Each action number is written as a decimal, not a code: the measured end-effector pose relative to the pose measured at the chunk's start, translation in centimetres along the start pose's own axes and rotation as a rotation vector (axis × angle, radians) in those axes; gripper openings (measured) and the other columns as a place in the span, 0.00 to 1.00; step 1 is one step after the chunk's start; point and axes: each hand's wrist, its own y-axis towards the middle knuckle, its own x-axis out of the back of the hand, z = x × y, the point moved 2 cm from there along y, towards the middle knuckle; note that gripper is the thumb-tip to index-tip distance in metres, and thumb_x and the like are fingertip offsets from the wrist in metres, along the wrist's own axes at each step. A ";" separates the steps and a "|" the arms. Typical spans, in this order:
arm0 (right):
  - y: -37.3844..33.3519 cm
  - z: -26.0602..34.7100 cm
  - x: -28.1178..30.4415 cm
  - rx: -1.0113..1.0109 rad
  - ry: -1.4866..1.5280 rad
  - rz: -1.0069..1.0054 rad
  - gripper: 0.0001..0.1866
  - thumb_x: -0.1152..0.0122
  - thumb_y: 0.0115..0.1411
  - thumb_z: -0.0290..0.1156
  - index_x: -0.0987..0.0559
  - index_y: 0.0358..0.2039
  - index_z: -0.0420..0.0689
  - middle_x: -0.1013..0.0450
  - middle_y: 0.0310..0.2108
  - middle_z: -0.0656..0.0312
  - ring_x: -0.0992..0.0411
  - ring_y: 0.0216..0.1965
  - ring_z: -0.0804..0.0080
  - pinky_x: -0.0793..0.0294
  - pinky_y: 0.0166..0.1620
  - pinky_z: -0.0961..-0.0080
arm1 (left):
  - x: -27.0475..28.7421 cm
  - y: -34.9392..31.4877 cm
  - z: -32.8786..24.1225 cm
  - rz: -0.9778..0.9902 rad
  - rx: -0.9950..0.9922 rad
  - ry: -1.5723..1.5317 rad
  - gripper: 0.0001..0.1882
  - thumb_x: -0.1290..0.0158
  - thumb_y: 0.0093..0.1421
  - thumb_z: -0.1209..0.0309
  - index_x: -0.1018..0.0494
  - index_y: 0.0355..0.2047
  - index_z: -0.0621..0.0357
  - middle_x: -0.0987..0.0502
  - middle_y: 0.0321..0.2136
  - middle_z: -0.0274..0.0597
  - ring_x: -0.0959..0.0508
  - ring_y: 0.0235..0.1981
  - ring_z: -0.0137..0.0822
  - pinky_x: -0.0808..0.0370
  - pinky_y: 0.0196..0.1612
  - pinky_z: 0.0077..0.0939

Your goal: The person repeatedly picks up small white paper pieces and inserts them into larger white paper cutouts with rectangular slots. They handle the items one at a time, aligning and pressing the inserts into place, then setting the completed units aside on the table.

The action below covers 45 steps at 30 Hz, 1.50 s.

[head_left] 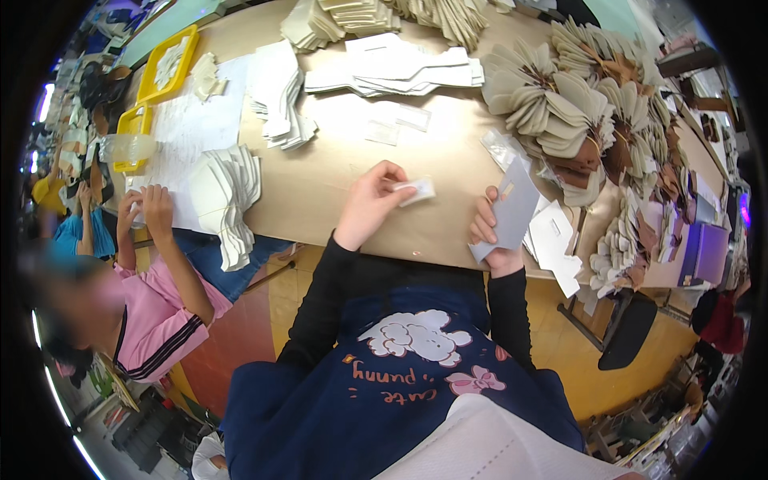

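Note:
My left hand (373,202) is closed, thumb and fingers pinching a small white rectangular piece (418,190) just above the table. To the right, my right hand (485,224) grips a flat grey panel (517,210) with a small slot, held tilted near the table's front edge. Beyond my left hand, two small clear rectangular pieces (382,132) lie on the brown tabletop (320,176). White cut panels (552,240) rest beside my right hand, partly covered by the grey panel.
Stacks of white cut pieces (392,68) line the far side, with another stack (226,196) at the left. Bundled beige pieces (552,104) crowd the right. Yellow trays (168,64) and a clear plastic bottle (128,149) stand far left. A co-worker in pink (164,320) sits at my left.

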 end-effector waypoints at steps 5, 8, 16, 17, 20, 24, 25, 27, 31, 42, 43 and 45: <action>-1.4 0.5 -1.0 0.075 0.054 0.057 0.17 0.54 0.74 0.42 0.32 0.57 0.49 0.37 0.25 0.64 0.41 0.13 0.78 0.42 0.22 0.80 | -5.3 0.7 0.0 0.064 -0.326 0.292 0.14 0.38 0.57 0.79 0.27 0.43 0.60 0.25 0.39 0.38 0.24 0.34 0.29 0.26 0.39 0.21; -2.9 1.3 -1.9 0.086 0.120 0.076 0.21 0.55 0.74 0.43 0.35 0.63 0.50 0.37 0.24 0.64 0.44 0.10 0.78 0.44 0.20 0.81 | -5.8 1.1 0.1 0.144 -0.566 0.537 0.17 0.41 0.57 0.82 0.26 0.47 0.60 0.27 0.44 0.43 0.23 0.36 0.37 0.24 0.42 0.27; -5.3 3.1 -2.2 0.169 -0.220 0.060 0.24 0.65 0.76 0.44 0.38 0.67 0.50 0.37 0.23 0.61 0.49 0.08 0.78 0.44 0.16 0.81 | -5.7 0.5 0.1 0.195 -0.699 0.781 0.19 0.47 0.58 0.84 0.24 0.49 0.58 0.28 0.48 0.47 0.22 0.41 0.44 0.23 0.46 0.32; -5.4 3.2 -2.1 0.169 -0.249 0.055 0.24 0.66 0.76 0.43 0.38 0.67 0.50 0.37 0.23 0.61 0.49 0.08 0.78 0.44 0.15 0.81 | -5.8 0.4 -0.1 0.203 -0.679 0.793 0.20 0.48 0.57 0.84 0.24 0.50 0.57 0.28 0.48 0.47 0.23 0.43 0.45 0.23 0.47 0.32; -5.1 3.1 -2.0 0.162 -0.237 0.030 0.24 0.67 0.76 0.42 0.39 0.68 0.48 0.37 0.22 0.60 0.50 0.08 0.78 0.44 0.15 0.81 | -6.2 -0.2 -0.5 0.135 -0.686 0.953 0.23 0.47 0.57 0.81 0.24 0.52 0.51 0.30 0.55 0.44 0.29 0.54 0.49 0.29 0.55 0.42; -4.5 3.2 -2.8 0.140 -0.337 -0.005 0.24 0.58 0.74 0.40 0.40 0.67 0.47 0.36 0.23 0.60 0.48 0.09 0.78 0.44 0.15 0.81 | -7.0 -1.3 -0.2 -0.127 -0.710 1.313 0.26 0.46 0.57 0.75 0.24 0.55 0.35 0.41 0.68 0.40 0.46 0.69 0.54 0.46 0.64 0.65; -4.3 3.3 -3.2 0.141 -0.391 -0.016 0.25 0.56 0.73 0.39 0.40 0.67 0.46 0.36 0.23 0.60 0.48 0.09 0.79 0.44 0.15 0.81 | -6.9 -1.2 0.1 -0.120 -0.675 1.325 0.26 0.46 0.58 0.73 0.24 0.55 0.31 0.44 0.70 0.39 0.49 0.71 0.55 0.49 0.64 0.68; -4.1 3.6 -3.9 0.140 -0.481 -0.086 0.23 0.53 0.72 0.38 0.37 0.64 0.45 0.36 0.22 0.61 0.47 0.10 0.80 0.45 0.15 0.82 | -6.4 -0.8 0.6 -0.125 -0.653 1.348 0.25 0.45 0.60 0.69 0.25 0.57 0.25 0.51 0.73 0.37 0.55 0.73 0.57 0.55 0.64 0.76; -3.4 4.0 -4.7 0.176 -0.603 -0.311 0.18 0.51 0.72 0.36 0.31 0.57 0.43 0.37 0.20 0.64 0.46 0.12 0.81 0.47 0.16 0.84 | -5.2 0.0 1.3 -0.010 -0.659 1.216 0.25 0.44 0.63 0.64 0.28 0.60 0.22 0.50 0.73 0.41 0.53 0.73 0.59 0.56 0.68 0.70; -3.6 4.9 -6.3 0.328 -0.884 -0.437 0.22 0.47 0.66 0.26 0.30 0.59 0.34 0.29 0.39 0.59 0.35 0.31 0.77 0.38 0.35 0.81 | -2.0 -0.9 -0.1 -0.111 -0.588 0.534 0.25 0.43 0.61 0.79 0.29 0.59 0.54 0.26 0.57 0.47 0.28 0.58 0.54 0.28 0.59 0.42; -3.5 4.7 -6.5 0.296 -0.948 -0.421 0.22 0.46 0.65 0.24 0.30 0.60 0.34 0.27 0.44 0.57 0.30 0.40 0.75 0.32 0.44 0.79 | -1.8 -1.1 -0.4 -0.145 -0.553 0.441 0.21 0.44 0.63 0.79 0.28 0.57 0.60 0.21 0.49 0.47 0.20 0.47 0.46 0.23 0.51 0.34; -3.1 4.1 -6.9 0.166 -1.094 -0.363 0.23 0.43 0.64 0.20 0.29 0.60 0.34 0.23 0.48 0.58 0.24 0.49 0.73 0.26 0.53 0.79 | -2.1 -1.8 -0.3 -0.054 -0.311 -0.036 0.15 0.44 0.63 0.80 0.26 0.51 0.63 0.21 0.47 0.47 0.20 0.46 0.37 0.24 0.50 0.29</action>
